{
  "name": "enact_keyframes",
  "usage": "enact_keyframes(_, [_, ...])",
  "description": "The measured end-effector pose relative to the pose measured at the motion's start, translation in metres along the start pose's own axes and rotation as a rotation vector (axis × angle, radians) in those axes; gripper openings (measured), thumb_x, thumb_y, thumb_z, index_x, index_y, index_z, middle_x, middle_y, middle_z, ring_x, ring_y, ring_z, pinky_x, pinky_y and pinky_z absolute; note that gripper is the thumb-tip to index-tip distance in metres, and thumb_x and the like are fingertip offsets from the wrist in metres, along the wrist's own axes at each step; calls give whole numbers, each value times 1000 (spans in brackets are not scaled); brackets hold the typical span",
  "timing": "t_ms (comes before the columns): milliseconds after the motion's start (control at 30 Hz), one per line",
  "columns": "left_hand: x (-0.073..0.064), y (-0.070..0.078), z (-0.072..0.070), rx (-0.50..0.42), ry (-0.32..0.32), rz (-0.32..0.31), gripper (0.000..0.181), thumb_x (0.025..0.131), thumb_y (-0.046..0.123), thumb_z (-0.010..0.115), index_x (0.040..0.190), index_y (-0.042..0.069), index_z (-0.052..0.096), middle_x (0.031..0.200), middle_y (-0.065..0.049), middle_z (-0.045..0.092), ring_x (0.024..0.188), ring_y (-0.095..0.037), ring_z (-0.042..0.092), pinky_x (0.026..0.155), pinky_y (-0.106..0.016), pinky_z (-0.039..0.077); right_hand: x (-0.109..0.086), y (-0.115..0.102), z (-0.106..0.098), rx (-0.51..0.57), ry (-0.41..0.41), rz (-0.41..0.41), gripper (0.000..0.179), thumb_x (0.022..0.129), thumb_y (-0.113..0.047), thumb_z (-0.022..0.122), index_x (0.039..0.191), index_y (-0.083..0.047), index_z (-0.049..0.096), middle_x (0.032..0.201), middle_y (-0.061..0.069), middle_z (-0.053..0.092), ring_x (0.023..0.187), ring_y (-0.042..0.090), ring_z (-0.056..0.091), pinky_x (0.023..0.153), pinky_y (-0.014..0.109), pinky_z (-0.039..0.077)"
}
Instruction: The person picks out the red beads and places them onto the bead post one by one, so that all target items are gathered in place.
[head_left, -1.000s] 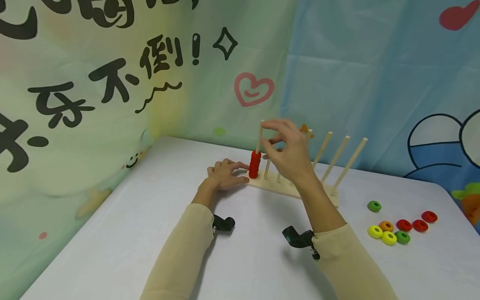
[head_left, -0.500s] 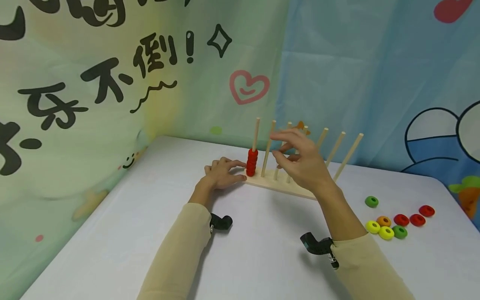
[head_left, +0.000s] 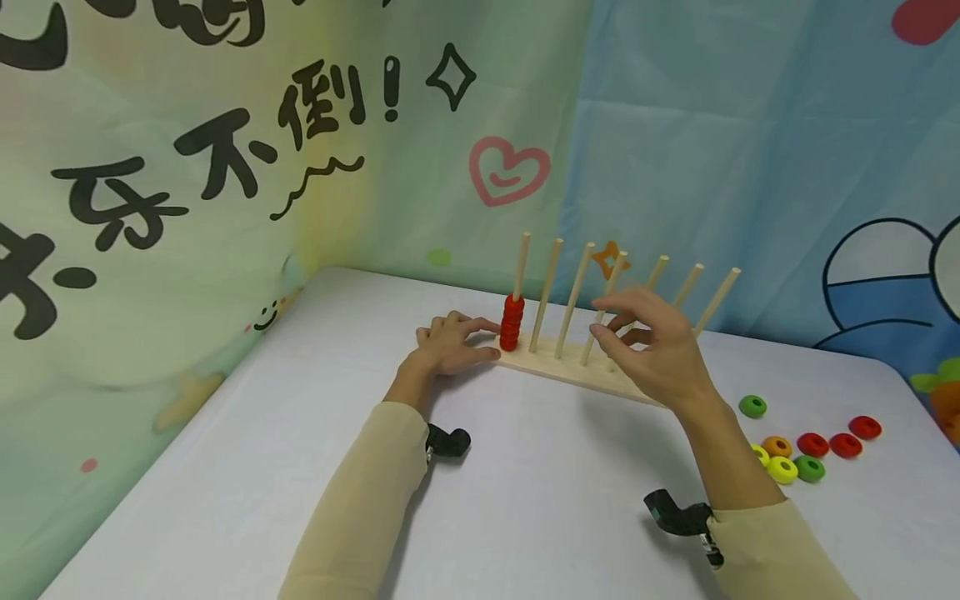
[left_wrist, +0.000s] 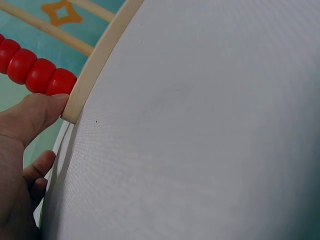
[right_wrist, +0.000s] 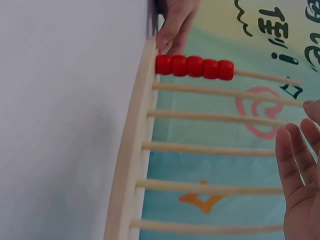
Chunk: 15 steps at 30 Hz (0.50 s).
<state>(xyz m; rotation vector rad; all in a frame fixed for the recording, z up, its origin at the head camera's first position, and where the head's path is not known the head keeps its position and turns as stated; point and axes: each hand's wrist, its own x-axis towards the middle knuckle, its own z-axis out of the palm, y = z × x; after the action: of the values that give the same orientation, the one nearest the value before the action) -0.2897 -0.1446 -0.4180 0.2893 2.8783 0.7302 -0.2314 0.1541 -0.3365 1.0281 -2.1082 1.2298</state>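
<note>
A wooden peg rack (head_left: 558,368) with several upright pegs stands toward the back of the white table. Its leftmost peg carries a stack of red beads (head_left: 512,323), and the other pegs are bare. My left hand (head_left: 452,345) holds the rack's left end between thumb and index finger; in the left wrist view the thumb (left_wrist: 37,112) lies against the base beside the lowest bead. In front of the right-hand pegs hovers my right hand (head_left: 654,348), fingers loosely bent and nothing between them. The right wrist view shows that hand's fingers (right_wrist: 289,155) near the peg tips.
Loose beads lie on the table at the right: a green bead (head_left: 753,407), an orange bead (head_left: 777,447), a yellow bead (head_left: 782,471) and several red ones, such as a red bead (head_left: 846,447). A printed cloth (head_left: 675,125) hangs behind the table.
My right hand has moved away from the leftmost peg, rightward and slightly down along the rack. The left hand stays at the rack's end, and the red stack has not changed.
</note>
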Motion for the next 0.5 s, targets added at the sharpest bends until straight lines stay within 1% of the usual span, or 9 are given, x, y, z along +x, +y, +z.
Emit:
enact_keyframes(133, [0,1,-1,5,2,0,52,94,58,60,143,45,55,151,-6,44,134,-34,37,101,-55,26,-5,-9,-7,-41,5,-20,38,76,22,75,109,5,70,100,11,67,79,10,65,62,15,52])
enact_keyframes(233, [0,1,0,5,1,1,51,94,58,60,143,45,55,151,-7,44,134,-34,37,101,-55,26,-11,-11,-12,-69,7,-33,38,74,23,75,107,6,70,98,8,67,78,8,64,63,14,52])
enact_keyframes(300, [0,0,0,3,-1,2,51,94,58,60,143,45,55,151,-7,44,134,-34,37,101,-55,26,-17,-5,-16,-77,6,-19,38,74,23,76,107,5,70,98,5,67,79,7,65,64,14,53])
enact_keyframes(400, [1,-1,2,2,0,5,51,93,58,59,143,45,55,151,-6,43,134,-34,37,101,-55,26,-27,10,-21,-99,6,-9,41,72,23,78,108,3,71,99,2,68,79,5,65,65,13,53])
enact_keyframes(500, [1,-1,2,6,5,3,51,93,58,59,143,46,55,151,-6,43,133,-33,37,100,-55,26,-34,21,-26,-113,-2,2,44,71,23,79,108,1,72,101,2,68,80,5,65,66,13,53])
